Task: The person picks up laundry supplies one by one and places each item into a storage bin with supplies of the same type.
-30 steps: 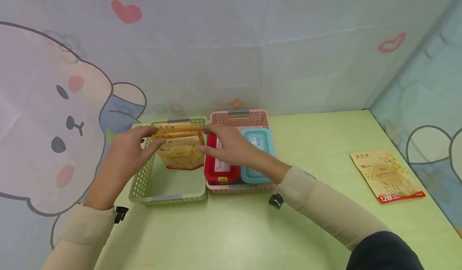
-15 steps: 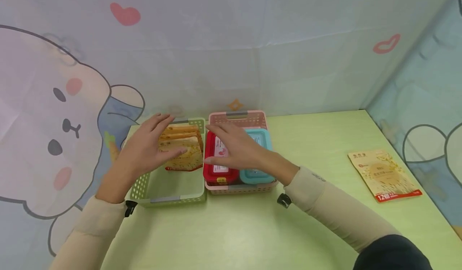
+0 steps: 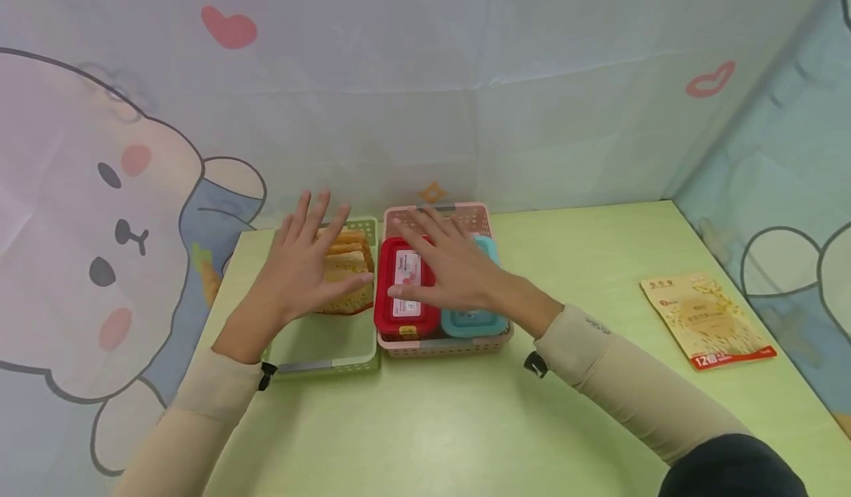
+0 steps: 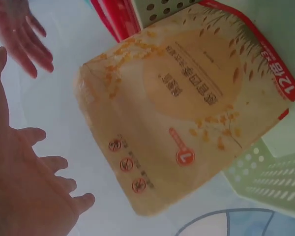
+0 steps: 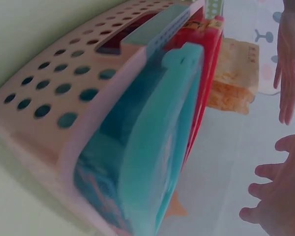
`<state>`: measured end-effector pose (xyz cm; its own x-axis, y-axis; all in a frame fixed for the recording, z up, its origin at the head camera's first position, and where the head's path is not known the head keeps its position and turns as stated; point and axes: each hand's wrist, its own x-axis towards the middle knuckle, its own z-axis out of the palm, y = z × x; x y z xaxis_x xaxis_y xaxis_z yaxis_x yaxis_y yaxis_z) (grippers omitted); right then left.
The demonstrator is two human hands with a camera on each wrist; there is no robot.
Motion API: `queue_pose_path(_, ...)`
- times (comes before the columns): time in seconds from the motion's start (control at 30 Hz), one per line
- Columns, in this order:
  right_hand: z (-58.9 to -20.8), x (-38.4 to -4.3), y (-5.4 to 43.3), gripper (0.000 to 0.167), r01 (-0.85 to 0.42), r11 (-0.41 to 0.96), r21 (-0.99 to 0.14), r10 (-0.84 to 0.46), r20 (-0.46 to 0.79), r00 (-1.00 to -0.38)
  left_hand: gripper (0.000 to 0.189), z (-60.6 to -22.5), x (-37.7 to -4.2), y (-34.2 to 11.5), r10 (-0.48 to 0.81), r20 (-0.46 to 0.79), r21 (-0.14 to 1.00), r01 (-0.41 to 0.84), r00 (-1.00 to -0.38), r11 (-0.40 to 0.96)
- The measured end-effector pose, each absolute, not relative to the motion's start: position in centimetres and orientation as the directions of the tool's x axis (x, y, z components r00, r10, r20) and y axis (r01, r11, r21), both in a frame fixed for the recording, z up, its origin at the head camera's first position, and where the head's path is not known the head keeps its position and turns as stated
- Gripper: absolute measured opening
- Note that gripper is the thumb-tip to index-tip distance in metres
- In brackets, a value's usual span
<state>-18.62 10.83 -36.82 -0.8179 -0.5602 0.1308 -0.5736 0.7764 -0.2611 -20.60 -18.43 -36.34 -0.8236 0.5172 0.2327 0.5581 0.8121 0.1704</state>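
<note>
Several yellow pouches (image 3: pixel 349 261) stand upright, one behind another, in the green basket (image 3: pixel 326 366). Above them my left hand (image 3: pixel 295 275) is spread with its fingers extended, holding nothing. In the left wrist view the front pouch (image 4: pixel 187 98) faces the camera, apart from the fingers. My right hand (image 3: pixel 459 264) spreads over the pink basket (image 3: pixel 445 348), also holding nothing. That basket contains a red-lidded box (image 3: pixel 407 290) and a teal-lidded box (image 3: pixel 473 323), both partly covered by the hand in the head view.
A single yellow pouch (image 3: pixel 708 320) with a red strip lies flat at the right of the pale green table (image 3: pixel 425 423). The two baskets stand side by side near the back edge. Behind them hangs a printed cloth backdrop (image 3: pixel 545 98).
My left hand has let go of the pouches, risen and moved right, spreading its fingers. My right hand has drawn away from them to the right. The pouches remain upright.
</note>
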Motion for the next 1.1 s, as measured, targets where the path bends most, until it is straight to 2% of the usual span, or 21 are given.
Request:
queue_pose_path(0.33,-37.7,-19.2,12.5,0.105,-0.555,0.806,-0.207,-0.539,0.13,-0.832,0.111,-36.7,-21.0,-15.7,0.504,0.154,0.039,0.515,-0.85,0.856)
queue_pose_path(0.67,-37.8,-19.8,14.6,0.104,-0.537,0.817,-0.211,-0.522,0.125,-0.844,0.109,-36.7,-21.4,-14.1,0.496,0.084,0.052,0.501,-0.864,0.864)
queue_pose_path(1.1,-37.9,-20.1,17.4,0.105,-0.482,0.843,-0.239,-0.469,0.112,-0.876,0.108,-37.5,-21.8,-11.6,0.513,0.096,0.065,0.52,-0.853,0.852)
